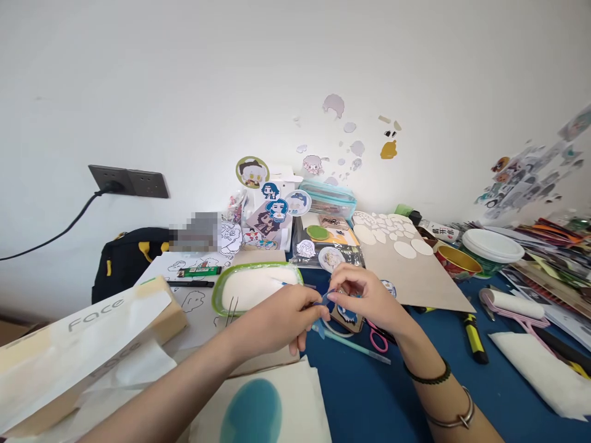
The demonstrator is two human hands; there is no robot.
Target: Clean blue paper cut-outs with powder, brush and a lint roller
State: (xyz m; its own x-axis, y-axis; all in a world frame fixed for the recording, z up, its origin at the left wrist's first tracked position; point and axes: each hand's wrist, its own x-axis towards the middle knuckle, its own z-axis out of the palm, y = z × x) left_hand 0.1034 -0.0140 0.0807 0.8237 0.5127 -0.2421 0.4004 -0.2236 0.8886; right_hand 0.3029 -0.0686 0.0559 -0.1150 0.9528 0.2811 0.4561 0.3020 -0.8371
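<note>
Over the blue table my left hand (293,312) and my right hand (357,295) meet, fingertips almost touching. Between them they pinch a small blue piece (324,299), thin and perhaps paper or felt; its exact kind is too small to make out. Just left of my left hand lies a green-rimmed tray (218,294) with a white filling. Beneath the hands are a pale teal pen-like stick (357,349), pink-handled scissors (378,338) and a small blue-and-white figure piece (347,315), partly covered by my right hand.
A white cloth with a teal oval (252,411) lies in front. At left stands a "Face" tissue box (87,344). A board with pale cut-outs (410,271), a yellow-black cutter (474,338), a lint roller (514,304) and a white-lidded tub (493,246) occupy the right.
</note>
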